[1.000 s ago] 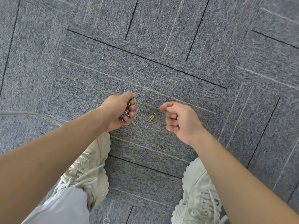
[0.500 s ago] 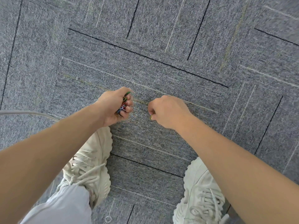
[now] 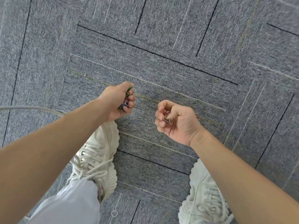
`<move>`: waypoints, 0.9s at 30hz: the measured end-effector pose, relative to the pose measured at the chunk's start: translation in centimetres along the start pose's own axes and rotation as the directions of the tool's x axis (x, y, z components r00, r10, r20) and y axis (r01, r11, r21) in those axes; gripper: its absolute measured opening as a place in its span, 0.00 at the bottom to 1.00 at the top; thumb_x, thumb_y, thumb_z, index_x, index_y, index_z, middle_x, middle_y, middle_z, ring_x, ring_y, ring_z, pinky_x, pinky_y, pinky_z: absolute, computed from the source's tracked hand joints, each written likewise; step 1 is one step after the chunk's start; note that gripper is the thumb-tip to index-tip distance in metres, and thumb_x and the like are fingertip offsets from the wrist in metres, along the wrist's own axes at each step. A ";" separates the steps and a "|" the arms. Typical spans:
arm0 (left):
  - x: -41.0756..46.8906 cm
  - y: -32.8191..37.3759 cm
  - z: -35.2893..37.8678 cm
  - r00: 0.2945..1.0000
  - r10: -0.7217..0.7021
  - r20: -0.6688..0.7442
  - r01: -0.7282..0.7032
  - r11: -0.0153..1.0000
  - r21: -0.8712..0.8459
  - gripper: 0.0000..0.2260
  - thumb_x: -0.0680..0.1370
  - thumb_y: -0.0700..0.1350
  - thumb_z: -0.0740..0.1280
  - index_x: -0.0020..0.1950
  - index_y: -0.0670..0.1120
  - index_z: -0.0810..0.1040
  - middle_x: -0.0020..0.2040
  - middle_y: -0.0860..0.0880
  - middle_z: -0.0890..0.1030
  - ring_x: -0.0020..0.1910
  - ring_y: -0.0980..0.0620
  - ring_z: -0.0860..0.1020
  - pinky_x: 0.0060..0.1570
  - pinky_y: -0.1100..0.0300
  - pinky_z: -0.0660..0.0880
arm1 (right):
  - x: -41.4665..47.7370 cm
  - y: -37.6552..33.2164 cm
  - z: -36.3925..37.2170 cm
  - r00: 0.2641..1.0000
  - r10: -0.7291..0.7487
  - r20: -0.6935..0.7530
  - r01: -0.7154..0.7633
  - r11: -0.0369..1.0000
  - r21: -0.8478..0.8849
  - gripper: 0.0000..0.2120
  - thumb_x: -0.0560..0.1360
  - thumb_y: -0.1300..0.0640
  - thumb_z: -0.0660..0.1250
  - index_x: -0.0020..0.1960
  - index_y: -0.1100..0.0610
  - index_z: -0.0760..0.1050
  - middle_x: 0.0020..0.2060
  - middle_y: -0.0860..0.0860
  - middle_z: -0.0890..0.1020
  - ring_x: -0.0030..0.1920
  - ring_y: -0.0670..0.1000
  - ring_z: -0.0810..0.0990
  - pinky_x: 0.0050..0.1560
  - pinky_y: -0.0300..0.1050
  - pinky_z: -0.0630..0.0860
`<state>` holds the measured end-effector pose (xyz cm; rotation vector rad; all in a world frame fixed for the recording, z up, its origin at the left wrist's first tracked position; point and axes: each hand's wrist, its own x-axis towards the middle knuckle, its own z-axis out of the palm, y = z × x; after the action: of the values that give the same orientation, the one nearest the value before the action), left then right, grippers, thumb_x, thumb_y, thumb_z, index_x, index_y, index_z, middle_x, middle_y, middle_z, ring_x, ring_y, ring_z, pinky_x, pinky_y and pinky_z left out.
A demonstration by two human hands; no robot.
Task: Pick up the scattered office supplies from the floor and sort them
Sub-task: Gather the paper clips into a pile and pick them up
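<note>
Fingers of the left hand (image 3: 115, 101) clench coloured paper clips (image 3: 125, 101); those of the right hand (image 3: 178, 122) curl round silver clips (image 3: 168, 118).

Open carpet (image 3: 161, 46) ahead, shoes (image 3: 97, 159) below — cable (image 3: 32, 108) left

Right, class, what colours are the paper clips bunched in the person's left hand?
Mixed: green, red, blue and yellow paper clips, seen in the head view.

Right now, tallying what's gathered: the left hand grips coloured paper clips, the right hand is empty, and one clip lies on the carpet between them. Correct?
No. The head view shows the right hand holding a few silvery paper clips, not empty. The left hand does grip coloured paper clips, and one loose clip lies on the carpet between them.
</note>
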<state>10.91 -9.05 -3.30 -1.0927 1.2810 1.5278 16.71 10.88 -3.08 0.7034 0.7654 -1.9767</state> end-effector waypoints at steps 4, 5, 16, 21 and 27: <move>0.0 0.0 0.1 1.000 -0.002 -0.011 0.002 1.000 -0.003 0.15 0.81 0.48 0.61 0.35 0.49 0.67 0.30 0.51 0.68 0.26 0.55 0.65 0.22 0.66 0.57 | 1.0 0.4 0.9 0.973 -0.097 -0.210 -0.028 0.851 -0.525 0.10 0.80 0.63 0.58 0.47 0.59 0.79 0.26 0.48 0.68 0.24 0.48 0.61 0.25 0.41 0.57; 0.0 0.1 0.1 1.000 -0.003 -0.017 0.003 1.000 -0.005 0.15 0.81 0.48 0.61 0.35 0.49 0.67 0.30 0.51 0.68 0.26 0.55 0.65 0.22 0.66 0.57 | 1.3 0.5 1.2 0.959 -0.177 -0.222 -0.031 0.711 -0.703 0.09 0.81 0.59 0.61 0.48 0.57 0.80 0.25 0.47 0.69 0.23 0.47 0.62 0.24 0.41 0.59; 0.3 -0.1 0.1 1.000 0.008 -0.008 -0.008 1.000 0.014 0.15 0.81 0.48 0.62 0.35 0.49 0.67 0.30 0.51 0.68 0.26 0.54 0.66 0.22 0.65 0.57 | 4.3 2.2 4.0 0.946 -0.319 -0.058 -0.175 -0.351 -0.920 0.10 0.79 0.49 0.68 0.54 0.55 0.74 0.42 0.53 0.81 0.43 0.58 0.82 0.42 0.51 0.78; 0.3 -0.2 -0.1 1.000 0.001 -0.007 -0.001 1.000 0.008 0.15 0.81 0.48 0.61 0.35 0.49 0.67 0.30 0.51 0.68 0.26 0.54 0.66 0.23 0.65 0.57 | 4.7 2.1 3.8 0.964 -0.255 -0.078 -0.157 -0.308 -0.938 0.04 0.78 0.55 0.64 0.47 0.55 0.76 0.37 0.51 0.78 0.40 0.56 0.80 0.40 0.50 0.76; 0.4 -0.2 0.1 1.000 -0.007 -0.017 0.007 1.000 -0.004 0.15 0.81 0.48 0.62 0.35 0.49 0.67 0.28 0.51 0.69 0.24 0.55 0.66 0.22 0.66 0.57 | 3.1 0.2 3.0 0.964 -0.080 -0.254 -0.043 0.895 -0.445 0.12 0.69 0.72 0.53 0.34 0.57 0.62 0.30 0.52 0.65 0.27 0.48 0.62 0.25 0.40 0.60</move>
<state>10.95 -8.92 -3.70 -1.1142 1.2846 1.5194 14.96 6.95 -3.46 0.6855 1.3439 -1.6464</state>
